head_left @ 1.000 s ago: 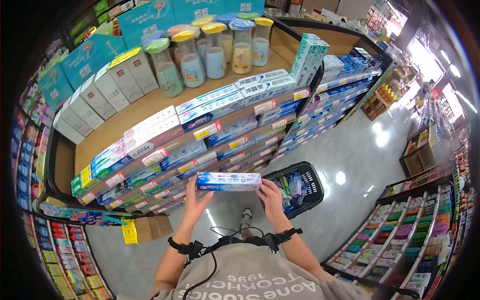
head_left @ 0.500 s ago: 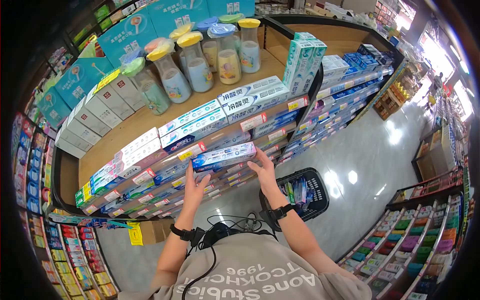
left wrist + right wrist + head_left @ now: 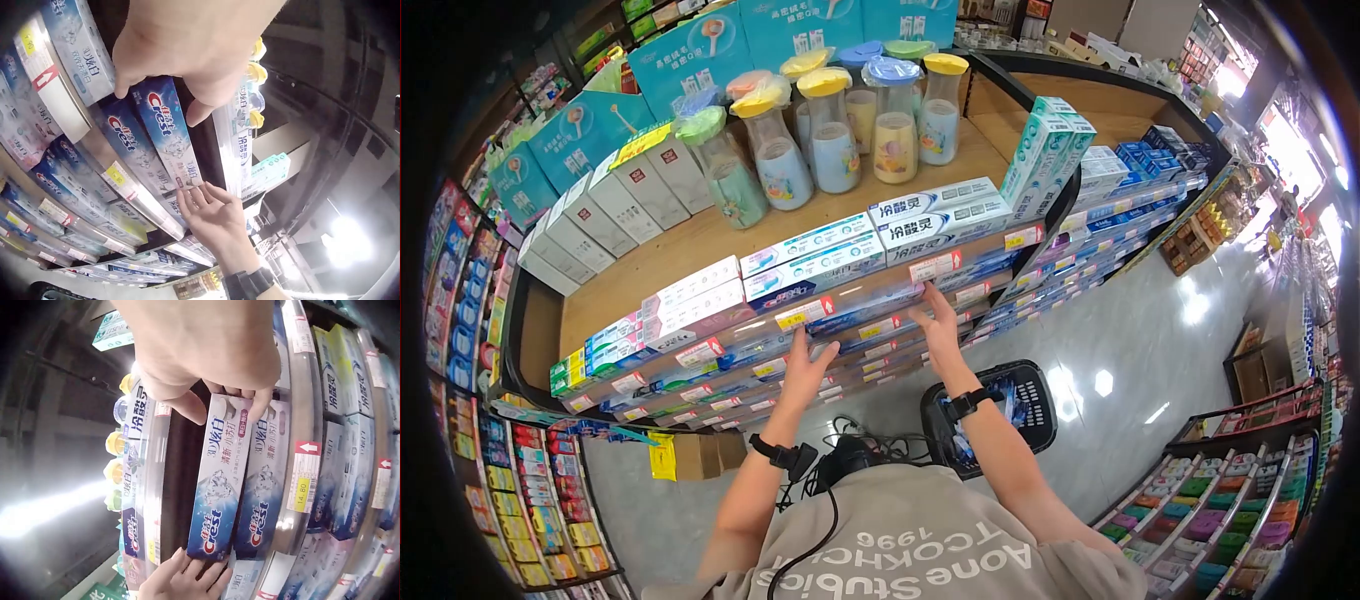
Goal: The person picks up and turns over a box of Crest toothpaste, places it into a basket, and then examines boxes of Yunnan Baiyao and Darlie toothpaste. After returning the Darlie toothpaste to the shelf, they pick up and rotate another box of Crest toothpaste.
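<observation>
Crest toothpaste box (image 3: 215,481) lies lengthwise in the shelf opening below the top boards, against a matching box (image 3: 262,481) and apparently on top of it; whether its weight is fully down, I cannot tell. The left hand (image 3: 803,375) is at its blue end, fingers reaching to the carton and thumb spread wide. The right hand (image 3: 940,335) touches the pale end with its fingers, its thumb standing apart — a wide, light hold rather than a tight pinch.

The step in hand looks like settling or squaring the box in its row. What the next move calls for, I judge, is even pressure at both ends — level with its neighbour, fingertips clear of the shelf edge — before either hand lets go.

Just beside the matching box runs a price label (image 3: 303,481). Farther out, capped bottles (image 3: 835,150) stand on the top board (image 3: 650,270), and a black basket (image 3: 1050,405) sits on the floor.
</observation>
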### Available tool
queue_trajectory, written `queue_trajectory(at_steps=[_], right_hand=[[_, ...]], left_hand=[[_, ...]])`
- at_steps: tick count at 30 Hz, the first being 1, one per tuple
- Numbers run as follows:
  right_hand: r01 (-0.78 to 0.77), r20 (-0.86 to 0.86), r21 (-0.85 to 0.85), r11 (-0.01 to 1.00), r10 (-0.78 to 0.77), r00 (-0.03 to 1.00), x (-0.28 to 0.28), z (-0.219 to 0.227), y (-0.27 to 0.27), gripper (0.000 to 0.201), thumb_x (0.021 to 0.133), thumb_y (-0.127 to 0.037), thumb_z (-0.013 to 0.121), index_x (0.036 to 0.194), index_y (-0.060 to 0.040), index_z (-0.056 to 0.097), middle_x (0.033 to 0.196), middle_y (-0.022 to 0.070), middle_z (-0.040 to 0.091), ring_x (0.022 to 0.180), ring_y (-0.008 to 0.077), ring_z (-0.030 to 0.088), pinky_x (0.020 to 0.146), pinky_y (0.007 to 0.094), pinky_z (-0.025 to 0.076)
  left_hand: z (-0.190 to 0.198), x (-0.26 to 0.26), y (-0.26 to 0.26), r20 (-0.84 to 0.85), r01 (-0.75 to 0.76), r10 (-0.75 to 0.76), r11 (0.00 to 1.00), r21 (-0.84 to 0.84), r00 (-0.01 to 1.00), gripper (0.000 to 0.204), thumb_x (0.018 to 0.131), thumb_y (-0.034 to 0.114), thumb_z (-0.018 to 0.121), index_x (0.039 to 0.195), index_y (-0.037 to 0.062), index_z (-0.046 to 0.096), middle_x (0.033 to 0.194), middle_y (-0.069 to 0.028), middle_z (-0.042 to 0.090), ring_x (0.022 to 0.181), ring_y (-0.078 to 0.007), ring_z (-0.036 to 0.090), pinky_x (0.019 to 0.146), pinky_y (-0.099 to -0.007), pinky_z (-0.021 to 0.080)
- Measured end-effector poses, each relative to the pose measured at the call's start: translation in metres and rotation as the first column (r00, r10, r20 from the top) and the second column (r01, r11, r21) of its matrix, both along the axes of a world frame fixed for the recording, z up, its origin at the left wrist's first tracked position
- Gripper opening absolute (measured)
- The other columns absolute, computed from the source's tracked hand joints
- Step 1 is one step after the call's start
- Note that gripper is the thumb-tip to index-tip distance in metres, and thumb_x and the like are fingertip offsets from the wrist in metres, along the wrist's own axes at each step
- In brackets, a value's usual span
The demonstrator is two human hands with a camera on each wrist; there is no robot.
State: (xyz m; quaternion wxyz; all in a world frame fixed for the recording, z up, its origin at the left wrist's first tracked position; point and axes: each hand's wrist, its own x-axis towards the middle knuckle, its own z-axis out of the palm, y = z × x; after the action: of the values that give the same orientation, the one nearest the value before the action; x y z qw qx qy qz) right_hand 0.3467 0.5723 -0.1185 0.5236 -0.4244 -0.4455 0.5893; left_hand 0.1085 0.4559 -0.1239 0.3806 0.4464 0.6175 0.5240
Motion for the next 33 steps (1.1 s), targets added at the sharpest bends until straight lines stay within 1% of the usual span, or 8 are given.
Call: queue_trajectory(at_steps=[3,6,9,18,24,27,30,33], right_hand=[[0.028,0.008,0.005,1.0,-0.028,1.0,-0.004,-0.003,0.007,0.065,0.082,-0.003,0.072,0.144,0.0047,0.051,0.137,0.0123,0.06,0.13,0.0231,0.052,0.111,0.0347,0.036],[0.039,0.033,-0.006,0.999,-0.039,0.999,-0.005,-0.011,0.018,0.064,0.082,-0.005,0.073,0.141,0.0067,0.052,0.135,0.0138,0.061,0.128,0.0234,0.052,0.11,0.0338,0.036],[0.032,0.034,0.013,0.999,-0.033,0.999,-0.008,-0.013,0.023,0.062,0.082,-0.004,0.072,0.14,0.0065,0.053,0.135,0.014,0.06,0.129,0.024,0.052,0.109,0.0337,0.037],[0.101,0.163,0.1,0.99,-0.116,0.98,-0.016,-0.019,0.02,0.068,0.085,-0.005,0.072,0.147,0.0056,0.044,0.147,0.0213,0.052,0.138,0.0299,0.047,0.109,0.0365,0.041],[0.126,0.209,0.068,0.99,-0.138,0.968,-0.017,-0.027,0.02,0.075,0.086,-0.006,0.073,0.151,0.0047,0.037,0.15,0.0231,0.048,0.14,0.0299,0.046,0.106,0.037,0.045],[0.102,0.143,0.074,0.992,-0.112,0.983,-0.014,-0.032,0.023,0.078,0.086,-0.006,0.074,0.152,0.0041,0.036,0.151,0.0224,0.046,0.141,0.0305,0.045,0.107,0.0382,0.045],[0.062,0.189,0.141,0.988,-0.088,0.978,-0.011,-0.044,0.03,0.08,0.085,-0.006,0.075,0.153,0.003,0.034,0.153,0.0212,0.044,0.141,0.0309,0.044,0.108,0.0395,0.044],[0.066,0.14,0.066,0.996,-0.074,0.987,-0.012,-0.04,0.022,0.079,0.086,-0.001,0.072,0.155,-0.0009,0.033,0.155,0.0178,0.042,0.147,0.0317,0.036,0.117,0.0417,0.033]], left_hand=[[0.005,-0.003,0.005,-0.017,0.033,-0.034,0.999,-0.025,0.999,0.085,0.093,0.027,0.074,0.155,-0.0064,0.027,0.153,-0.0242,0.041,0.142,-0.0318,0.042,0.119,-0.0434,0.034],[0.008,-0.005,0.006,-0.008,0.065,-0.066,0.994,-0.086,0.998,0.095,0.093,0.028,0.075,0.155,-0.0125,0.017,0.156,-0.0297,0.035,0.148,-0.0367,0.035,0.119,-0.0414,0.033],[-0.001,-0.001,0.007,-0.025,0.002,-0.003,0.999,-0.043,1.0,0.075,0.094,0.024,0.073,0.151,-0.0063,0.035,0.149,-0.0237,0.046,0.14,-0.0305,0.045,0.117,-0.0425,0.035],[0.012,-0.007,0.015,0.072,0.032,-0.022,0.989,-0.147,0.997,0.075,0.093,0.026,0.073,0.15,-0.0076,0.036,0.152,-0.0252,0.044,0.143,-0.0302,0.043,0.117,-0.0401,0.035],[0.01,-0.01,0.016,0.145,0.036,-0.019,0.993,-0.113,0.989,0.077,0.093,0.028,0.074,0.147,-0.0126,0.038,0.151,-0.0297,0.044,0.147,-0.0354,0.036,0.118,-0.0406,0.031],[0.009,-0.011,0.015,0.148,0.053,-0.037,0.994,-0.099,0.988,0.076,0.093,0.027,0.074,0.147,-0.0128,0.038,0.151,-0.0292,0.044,0.148,-0.0348,0.036,0.118,-0.0404,0.031],[0.014,-0.01,0.015,0.151,0.051,-0.033,0.992,-0.112,0.988,0.076,0.093,0.028,0.074,0.147,-0.0129,0.038,0.151,-0.0287,0.044,0.147,-0.0344,0.036,0.118,-0.0399,0.031],[0.025,-0.006,0.011,0.164,0.051,-0.032,0.992,-0.113,0.986,0.075,0.094,0.028,0.074,0.146,-0.013,0.039,0.151,-0.0275,0.044,0.147,-0.0341,0.037,0.117,-0.0392,0.031]])
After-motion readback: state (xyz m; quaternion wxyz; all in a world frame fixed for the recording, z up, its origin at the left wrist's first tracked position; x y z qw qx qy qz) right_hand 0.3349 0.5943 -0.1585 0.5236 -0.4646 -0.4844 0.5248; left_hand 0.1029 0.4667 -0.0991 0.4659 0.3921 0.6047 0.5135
